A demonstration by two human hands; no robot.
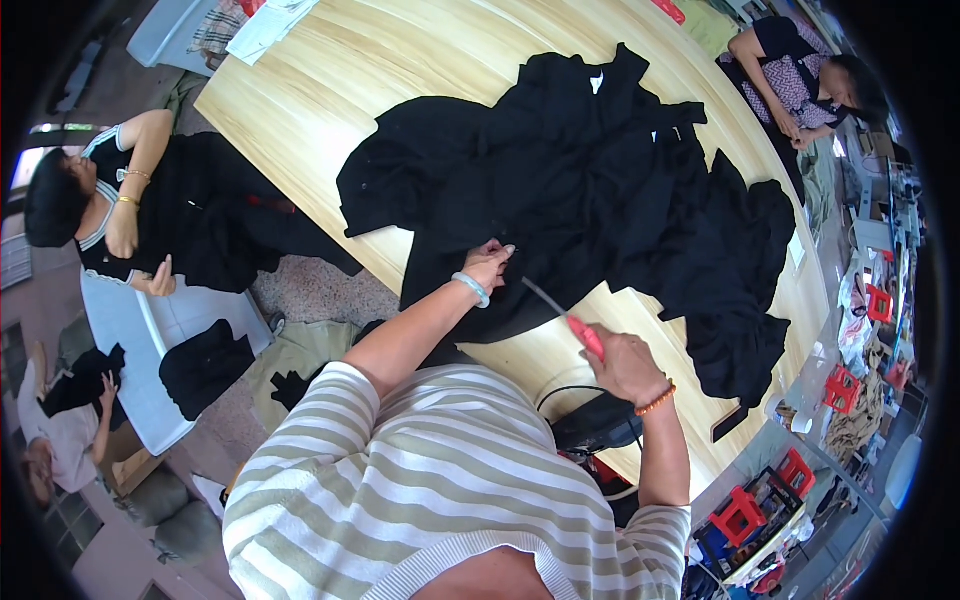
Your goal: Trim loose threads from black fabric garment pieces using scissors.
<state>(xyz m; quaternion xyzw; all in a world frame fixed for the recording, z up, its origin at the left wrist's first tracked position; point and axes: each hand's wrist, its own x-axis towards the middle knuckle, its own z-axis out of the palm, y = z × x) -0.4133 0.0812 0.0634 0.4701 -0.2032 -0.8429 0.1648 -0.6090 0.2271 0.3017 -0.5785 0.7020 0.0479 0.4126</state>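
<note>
Black garments [560, 170] lie spread and overlapping over the pale wood-grain table [330, 60]. Near their front edge, my left hand [487, 266] pinches a bit of black cloth between thumb and fingers; a pale bracelet circles that wrist. My right hand [630, 368], with an orange beaded bracelet, is closed around a red-handled tool with a slim metal blade [584, 336]. Its blade points up and left toward my left hand, apart from it. Whether the tool is a pair of scissors or a single blade, I cannot tell.
A black machine-like object [600, 425] with a cable sits close to my body. A dark phone-like slab [729, 424] rests at the right table edge. People handle dark cloth at left and lower left; another person stands far right. Red stools [740, 517] stand lower right.
</note>
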